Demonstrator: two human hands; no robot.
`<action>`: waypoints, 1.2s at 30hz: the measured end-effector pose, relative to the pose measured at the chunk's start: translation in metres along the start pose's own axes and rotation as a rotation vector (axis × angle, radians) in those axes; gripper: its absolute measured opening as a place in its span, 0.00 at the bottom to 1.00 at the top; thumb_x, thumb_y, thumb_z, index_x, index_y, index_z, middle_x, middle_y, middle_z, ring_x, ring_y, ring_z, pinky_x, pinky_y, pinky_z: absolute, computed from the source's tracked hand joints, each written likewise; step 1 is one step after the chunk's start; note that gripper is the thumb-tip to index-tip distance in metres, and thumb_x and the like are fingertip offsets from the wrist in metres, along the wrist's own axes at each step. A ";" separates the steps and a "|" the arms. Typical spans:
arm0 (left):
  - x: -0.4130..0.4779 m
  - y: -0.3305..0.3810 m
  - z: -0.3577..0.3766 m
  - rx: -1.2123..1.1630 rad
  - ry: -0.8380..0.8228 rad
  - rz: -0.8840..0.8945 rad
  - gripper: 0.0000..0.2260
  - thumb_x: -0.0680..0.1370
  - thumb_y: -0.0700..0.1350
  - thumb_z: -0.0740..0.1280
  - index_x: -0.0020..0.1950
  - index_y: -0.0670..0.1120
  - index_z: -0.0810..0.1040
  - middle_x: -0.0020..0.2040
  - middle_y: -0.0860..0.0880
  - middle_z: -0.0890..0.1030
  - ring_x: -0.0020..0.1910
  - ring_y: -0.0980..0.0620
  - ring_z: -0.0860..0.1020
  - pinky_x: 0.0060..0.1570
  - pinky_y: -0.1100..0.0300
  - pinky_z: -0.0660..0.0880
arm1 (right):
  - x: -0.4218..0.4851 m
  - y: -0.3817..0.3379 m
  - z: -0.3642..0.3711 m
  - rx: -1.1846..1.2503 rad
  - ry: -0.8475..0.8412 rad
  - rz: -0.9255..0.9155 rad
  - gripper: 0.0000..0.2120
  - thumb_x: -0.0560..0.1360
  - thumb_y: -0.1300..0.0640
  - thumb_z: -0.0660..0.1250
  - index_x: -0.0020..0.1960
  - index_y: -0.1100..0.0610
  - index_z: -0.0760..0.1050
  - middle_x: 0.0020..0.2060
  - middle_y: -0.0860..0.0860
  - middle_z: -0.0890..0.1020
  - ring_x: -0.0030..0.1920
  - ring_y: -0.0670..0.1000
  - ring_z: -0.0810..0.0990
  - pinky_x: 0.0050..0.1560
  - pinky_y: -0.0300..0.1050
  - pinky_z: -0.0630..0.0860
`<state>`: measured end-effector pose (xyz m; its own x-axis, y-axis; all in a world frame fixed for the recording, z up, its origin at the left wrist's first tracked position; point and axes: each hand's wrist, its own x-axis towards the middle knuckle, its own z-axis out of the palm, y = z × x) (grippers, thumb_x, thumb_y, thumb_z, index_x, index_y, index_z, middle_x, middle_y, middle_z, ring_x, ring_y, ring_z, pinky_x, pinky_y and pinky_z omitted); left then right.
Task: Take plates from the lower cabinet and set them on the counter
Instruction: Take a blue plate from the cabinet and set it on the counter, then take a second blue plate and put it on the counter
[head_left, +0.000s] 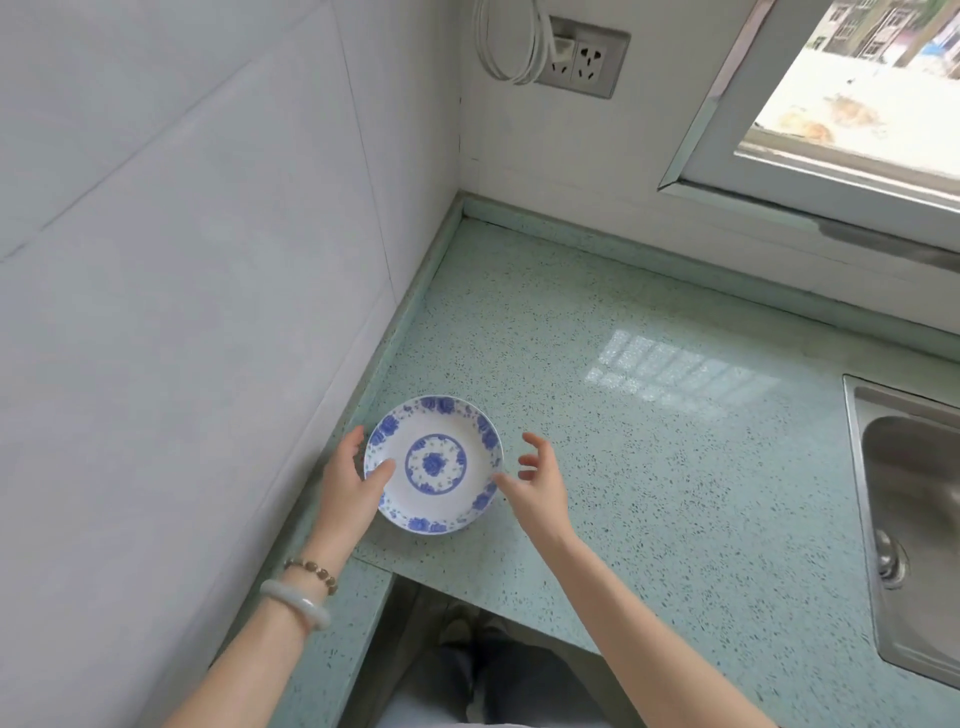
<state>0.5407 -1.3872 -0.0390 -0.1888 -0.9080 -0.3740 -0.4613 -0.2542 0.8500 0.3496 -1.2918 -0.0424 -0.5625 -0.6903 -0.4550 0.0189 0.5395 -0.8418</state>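
Observation:
A white plate (434, 463) with blue flower patterns lies flat on the green speckled counter (649, 467), close to the left wall. My left hand (349, 480) is at the plate's left rim, thumb lying over the rim and fingers curled behind the edge. My right hand (537, 480) hovers just right of the plate with fingers spread; only its thumb tip is near the rim. The lower cabinet is out of view.
A steel sink (914, 519) is set into the counter at the right. The tiled wall (182, 312) runs along the left. A wall socket (582, 57) with a looped white cable and a window (857, 104) are at the back. The counter's front edge steps inward near my legs.

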 end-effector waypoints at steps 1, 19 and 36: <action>-0.004 0.009 -0.002 0.013 -0.010 0.054 0.29 0.78 0.43 0.67 0.76 0.47 0.60 0.75 0.49 0.65 0.73 0.49 0.65 0.69 0.52 0.64 | -0.005 -0.007 -0.005 0.013 0.002 -0.053 0.30 0.72 0.60 0.70 0.70 0.48 0.63 0.60 0.52 0.73 0.57 0.50 0.74 0.50 0.40 0.74; -0.073 0.203 0.075 -0.197 -0.603 0.859 0.40 0.69 0.53 0.74 0.76 0.59 0.56 0.74 0.59 0.64 0.73 0.60 0.63 0.72 0.54 0.62 | -0.140 -0.090 -0.169 0.253 0.442 -0.533 0.43 0.69 0.63 0.75 0.71 0.36 0.56 0.70 0.41 0.66 0.71 0.39 0.63 0.72 0.45 0.62; -0.352 0.162 0.260 -0.177 -1.395 1.017 0.38 0.68 0.46 0.75 0.73 0.62 0.60 0.74 0.56 0.65 0.72 0.59 0.66 0.70 0.53 0.66 | -0.433 0.111 -0.274 0.435 1.308 -0.361 0.41 0.68 0.66 0.73 0.71 0.39 0.58 0.72 0.47 0.66 0.72 0.41 0.64 0.74 0.50 0.59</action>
<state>0.3067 -1.0221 0.1339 -0.9094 0.2075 0.3606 0.3819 0.0729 0.9213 0.3693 -0.8010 0.1410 -0.9321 0.3082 0.1901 -0.1742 0.0785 -0.9816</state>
